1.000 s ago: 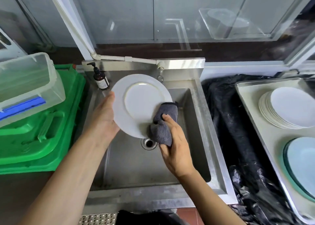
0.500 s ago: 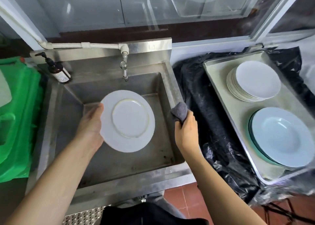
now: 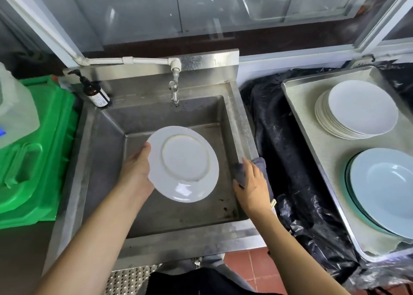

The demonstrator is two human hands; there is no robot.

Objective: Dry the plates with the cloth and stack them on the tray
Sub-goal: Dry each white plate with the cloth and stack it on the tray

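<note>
Steel sink (image 3: 242,124) fills the middle of what we see, with the metal tray (image 3: 312,124) well apart on its right holding a stack of white plates (image 3: 357,111) at the far end and pale blue bowls (image 3: 384,192) at the near end. Over the basin we find the white plate (image 3: 183,164) tilted, underside up, its left rim gripped by the left hand (image 3: 136,171). Smallest is the grey cloth (image 3: 260,164), draped on the sink's right rim under the right hand (image 3: 252,184), whose fingers lie flat and relaxed upon it.
</note>
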